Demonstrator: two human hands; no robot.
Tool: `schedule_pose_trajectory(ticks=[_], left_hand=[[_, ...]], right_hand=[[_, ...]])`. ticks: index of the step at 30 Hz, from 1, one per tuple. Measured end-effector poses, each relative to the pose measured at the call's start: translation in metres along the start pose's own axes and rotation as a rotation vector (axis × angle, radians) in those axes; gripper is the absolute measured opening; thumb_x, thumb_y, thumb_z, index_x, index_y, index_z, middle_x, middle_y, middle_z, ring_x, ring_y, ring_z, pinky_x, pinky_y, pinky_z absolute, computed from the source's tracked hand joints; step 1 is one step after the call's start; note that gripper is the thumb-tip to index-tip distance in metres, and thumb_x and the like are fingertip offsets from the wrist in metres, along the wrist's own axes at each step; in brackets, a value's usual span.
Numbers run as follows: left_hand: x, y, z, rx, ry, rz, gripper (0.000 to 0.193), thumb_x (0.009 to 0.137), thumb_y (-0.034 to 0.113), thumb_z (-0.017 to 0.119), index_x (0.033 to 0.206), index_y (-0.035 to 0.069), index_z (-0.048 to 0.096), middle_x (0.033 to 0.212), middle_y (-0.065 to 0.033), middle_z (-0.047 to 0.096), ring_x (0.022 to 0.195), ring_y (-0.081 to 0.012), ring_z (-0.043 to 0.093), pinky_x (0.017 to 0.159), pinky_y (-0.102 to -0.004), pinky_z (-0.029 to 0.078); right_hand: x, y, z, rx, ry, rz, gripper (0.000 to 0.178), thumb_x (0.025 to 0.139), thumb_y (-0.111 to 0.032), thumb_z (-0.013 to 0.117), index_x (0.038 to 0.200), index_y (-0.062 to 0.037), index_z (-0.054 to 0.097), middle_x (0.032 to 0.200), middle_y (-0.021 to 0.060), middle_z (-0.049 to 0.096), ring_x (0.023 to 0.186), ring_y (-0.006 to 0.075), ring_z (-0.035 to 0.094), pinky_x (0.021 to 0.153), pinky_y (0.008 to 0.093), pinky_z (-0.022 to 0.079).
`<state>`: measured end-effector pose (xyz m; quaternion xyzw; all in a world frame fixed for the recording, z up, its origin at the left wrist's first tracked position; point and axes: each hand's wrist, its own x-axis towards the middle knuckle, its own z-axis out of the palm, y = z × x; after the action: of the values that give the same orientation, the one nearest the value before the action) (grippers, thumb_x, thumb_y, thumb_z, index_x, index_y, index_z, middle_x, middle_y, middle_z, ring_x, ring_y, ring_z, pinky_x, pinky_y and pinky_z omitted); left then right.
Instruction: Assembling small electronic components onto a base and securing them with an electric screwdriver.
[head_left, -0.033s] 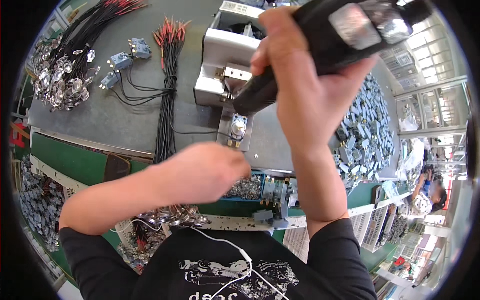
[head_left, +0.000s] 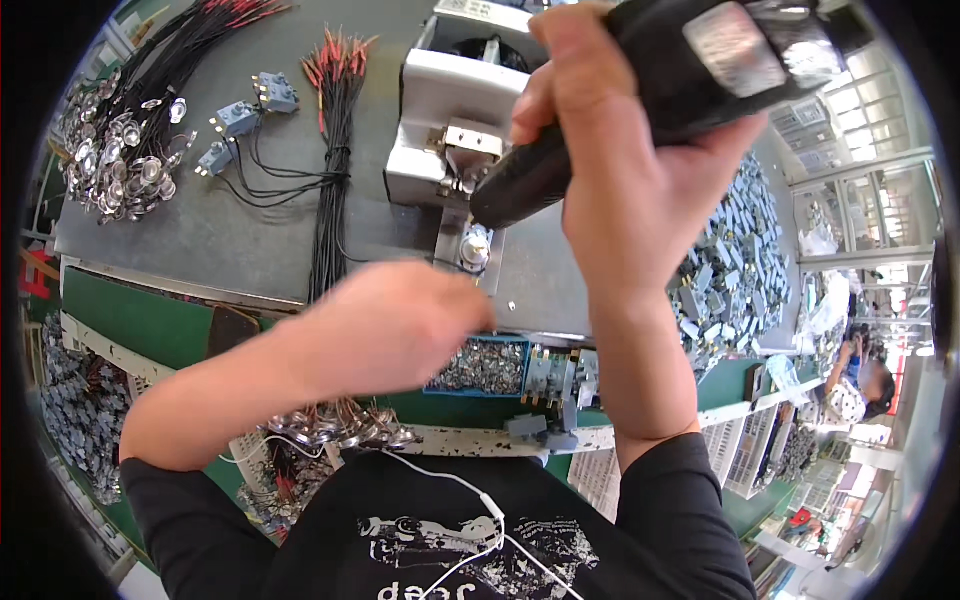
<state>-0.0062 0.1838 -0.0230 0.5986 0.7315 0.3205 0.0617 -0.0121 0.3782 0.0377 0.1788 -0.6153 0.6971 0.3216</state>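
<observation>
My right hand (head_left: 630,170) is wrapped round a black handheld power tool (head_left: 690,75) with silver patches, its dark nose slanting down to the left. The nose end is close above a small grey-blue switch-like part (head_left: 477,248) with a round silvery piece on top. This part sits on a metal plate in front of a white-and-silver bench fixture (head_left: 465,85). A black wire runs leftward from it. My left hand (head_left: 410,315) is closed and blurred, just in front of the part; whatever its fingertips hold is hidden.
A bundle of black red-tipped wires (head_left: 335,180) lies left of the fixture, beside wired grey-blue parts (head_left: 240,118). Silvery discs on wires (head_left: 125,165) are heaped far left. Grey-blue parts (head_left: 735,265) pile up at right. A blue tray (head_left: 480,387) of tiny metal pieces stands near me.
My left hand has shifted slightly away from me, uncovering more of the blue tray. My right hand and the power tool have moved a little to the right.
</observation>
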Motion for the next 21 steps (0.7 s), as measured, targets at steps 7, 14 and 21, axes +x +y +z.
schedule_pose_trajectory(ticks=[7, 14, 21], left_hand=[[0.008, -0.026, -0.009, 0.224, 0.246, -0.078, 0.012, 0.085, 0.008, 0.072, 0.095, 0.011, 0.066, 0.081, -0.0043, 0.068, 0.082, -0.0243, 0.067, 0.077, -0.0374, 0.046], [0.009, -0.026, 0.013, 0.245, 0.169, -0.105, 0.012, 0.085, 0.011, 0.074, 0.091, 0.01, 0.063, 0.098, -0.0025, 0.059, 0.097, -0.0234, 0.061, 0.081, -0.0393, 0.044], [0.009, -0.034, 0.019, 0.142, 0.152, -0.206, 0.023, 0.085, 0.014, 0.077, 0.101, 0.009, 0.061, 0.104, -0.0052, 0.06, 0.102, -0.0279, 0.062, 0.087, -0.0407, 0.047]], right_hand=[[-0.019, -0.01, -0.021, -0.062, 0.037, 0.056, 0.049, 0.086, 0.008, 0.072, 0.13, 0.0034, 0.049, 0.097, 0.0142, 0.067, 0.071, 0.0144, 0.067, 0.064, 0.0274, 0.056], [-0.032, -0.019, -0.033, -0.103, 0.026, 0.105, 0.049, 0.089, 0.006, 0.07, 0.132, 0.0037, 0.047, 0.099, 0.0158, 0.068, 0.071, 0.0157, 0.067, 0.065, 0.0284, 0.056], [-0.041, -0.015, -0.029, -0.134, -0.002, 0.153, 0.049, 0.092, 0.003, 0.068, 0.135, 0.0039, 0.045, 0.102, 0.0174, 0.068, 0.071, 0.017, 0.068, 0.065, 0.0293, 0.057]])
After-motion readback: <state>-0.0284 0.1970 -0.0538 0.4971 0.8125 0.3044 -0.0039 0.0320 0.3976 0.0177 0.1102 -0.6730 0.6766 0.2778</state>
